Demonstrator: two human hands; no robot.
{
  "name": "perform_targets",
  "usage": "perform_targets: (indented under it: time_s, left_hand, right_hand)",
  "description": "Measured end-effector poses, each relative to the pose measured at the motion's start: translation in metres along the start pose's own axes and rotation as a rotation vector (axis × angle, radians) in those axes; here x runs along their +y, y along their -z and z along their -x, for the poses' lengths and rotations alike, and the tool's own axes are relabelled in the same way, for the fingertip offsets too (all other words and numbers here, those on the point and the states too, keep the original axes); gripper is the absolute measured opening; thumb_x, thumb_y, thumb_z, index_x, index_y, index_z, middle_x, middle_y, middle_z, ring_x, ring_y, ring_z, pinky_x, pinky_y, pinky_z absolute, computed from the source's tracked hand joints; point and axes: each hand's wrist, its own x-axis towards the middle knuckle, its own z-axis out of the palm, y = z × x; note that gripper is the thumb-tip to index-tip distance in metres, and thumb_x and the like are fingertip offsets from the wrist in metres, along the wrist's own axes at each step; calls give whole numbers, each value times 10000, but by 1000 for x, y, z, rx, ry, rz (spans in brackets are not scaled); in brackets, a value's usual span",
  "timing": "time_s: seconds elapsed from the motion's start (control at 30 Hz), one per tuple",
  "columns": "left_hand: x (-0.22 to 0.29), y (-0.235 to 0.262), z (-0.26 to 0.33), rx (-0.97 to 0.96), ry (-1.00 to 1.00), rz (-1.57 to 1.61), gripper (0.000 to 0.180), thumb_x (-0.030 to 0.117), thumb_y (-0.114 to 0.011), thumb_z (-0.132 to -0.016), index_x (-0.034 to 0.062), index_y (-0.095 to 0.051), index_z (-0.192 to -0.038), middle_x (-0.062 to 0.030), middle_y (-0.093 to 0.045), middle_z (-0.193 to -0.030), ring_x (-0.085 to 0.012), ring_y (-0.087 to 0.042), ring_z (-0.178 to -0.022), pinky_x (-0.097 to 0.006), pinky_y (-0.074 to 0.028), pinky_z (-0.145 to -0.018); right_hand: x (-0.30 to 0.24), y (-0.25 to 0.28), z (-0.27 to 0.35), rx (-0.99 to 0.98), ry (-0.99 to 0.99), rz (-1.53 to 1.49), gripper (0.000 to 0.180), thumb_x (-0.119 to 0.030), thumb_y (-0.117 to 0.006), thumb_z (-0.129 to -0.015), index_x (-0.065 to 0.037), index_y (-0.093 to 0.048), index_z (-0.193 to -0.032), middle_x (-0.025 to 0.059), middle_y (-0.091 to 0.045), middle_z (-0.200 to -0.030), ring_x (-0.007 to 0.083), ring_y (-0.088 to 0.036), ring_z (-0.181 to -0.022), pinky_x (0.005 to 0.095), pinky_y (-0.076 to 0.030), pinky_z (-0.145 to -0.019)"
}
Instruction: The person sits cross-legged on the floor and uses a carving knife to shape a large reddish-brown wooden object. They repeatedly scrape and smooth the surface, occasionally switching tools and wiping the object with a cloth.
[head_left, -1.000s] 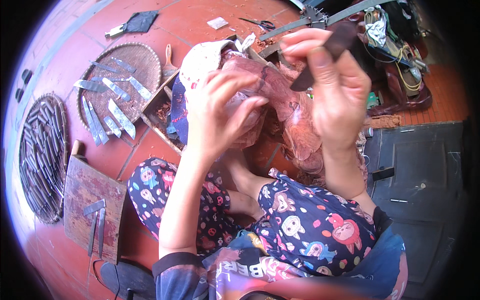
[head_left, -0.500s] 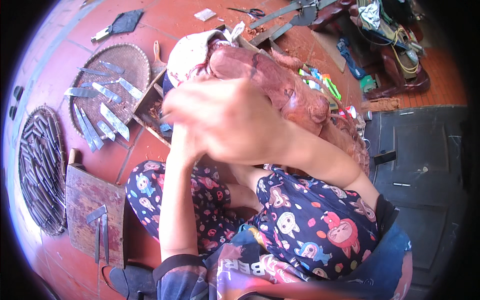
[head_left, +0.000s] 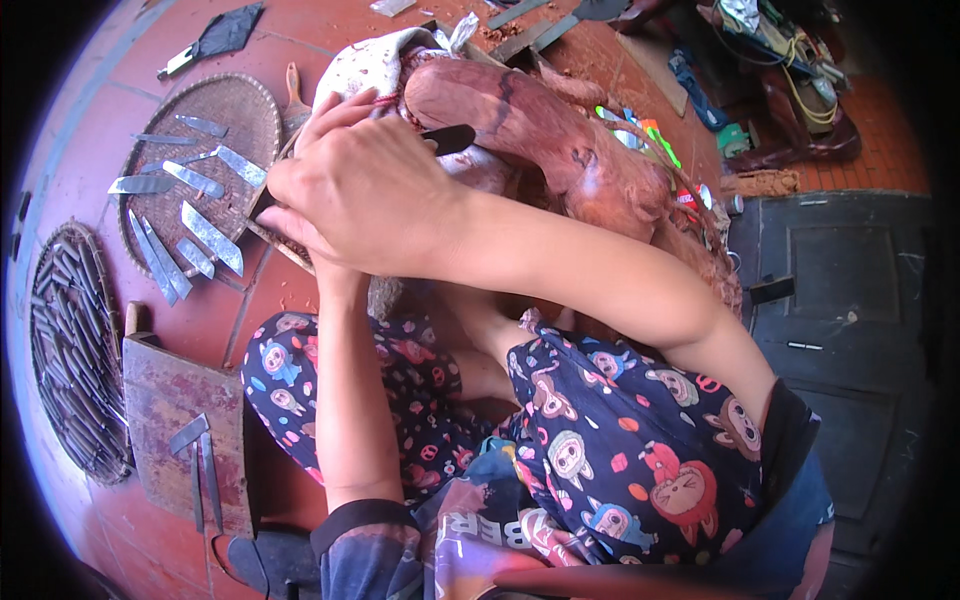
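Nearest the camera, the person's legs in patterned trousers [head_left: 620,470] are folded on the red tiled floor [head_left: 90,130]. Above the knees, both forearms converge on the workpiece. The right hand [head_left: 370,195] lies on top, fingers curled closed around a dark-handled tool [head_left: 448,138] whose end projects toward the wood. The left hand [head_left: 330,110] is mostly covered by the right; only raised fingertips show, resting against the cloth, and its grip cannot be determined. The reddish wooden carving [head_left: 540,135] sits just beyond the hands, partly wrapped at its far-left end in a pale cloth [head_left: 365,65], extending right toward the dark mat [head_left: 840,300]. Judged from its bulk and solid grain, the carving is heavy and rigid; thin projecting details appear liable to chip. Its surface looks dry, not slippery. Support is best taken on the thick rounded body, not the fine edges. To the left, a round woven tray [head_left: 225,110] carries loose metal blades [head_left: 205,235]; a second woven tray [head_left: 75,350] holds slender tools. A wooden board [head_left: 175,400] lies beside the left knee.
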Motion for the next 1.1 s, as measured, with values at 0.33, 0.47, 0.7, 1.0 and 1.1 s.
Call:
perform_targets:
  time_s: [0.33, 0.47, 0.7, 1.0, 1.1]
  left_hand:
    - [63, 4, -1, -25, -69, 266, 137, 138, -799, -811, 16, -758, -859, -61, -700, -718, -107, -656, -688, -283, -499, -630]
    - [62, 8, 1, 5, -183, -3, 122, 111, -757, -865, 31, -775, -956, -27, -727, -831, -81, -642, -809, -242, -488, -766]
    - [53, 14, -17, -189, -22, 127, 178, 167, -770, -854, 35, -757, -973, -22, -727, -869, -99, -649, -890, -285, -494, -826]
    - [8, -14, 42, 8, -315, -502, 115, 135, -677, -874, 80, -732, -959, -48, -699, -1057, -263, -599, -1143, -415, -415, -1020]
    - [9, -18, 47, 59, -261, -466, 124, 117, -653, -887, 83, -728, -980, -48, -700, -1072, -260, -586, -1189, -432, -368, -1073]
  right_hand:
    - [20, 104, -57, -597, -131, -1047, 655, -136, -690, -939, -20, -303, -1455, 161, -601, -1200, 177, -617, -1056, 290, -509, -917]
    - [36, 83, -65, -664, -60, -967, 452, -181, -653, -976, -1, -457, -1341, 124, -645, -1126, 141, -633, -972, 257, -512, -840]
    - [46, 101, -88, -424, 100, -664, 570, -486, -397, -1022, -14, -715, -1035, 52, -656, -766, 82, -620, -660, 199, -471, -555]
    - [129, 118, -67, -475, -283, -1685, 309, -328, -495, -1043, -26, -511, -1105, 103, -668, -898, 109, -701, -657, 186, -557, -503]
    - [128, 114, -57, -618, -332, -1596, 207, -147, -522, -1025, -6, -510, -1175, 137, -669, -958, 148, -714, -711, 202, -576, -535]
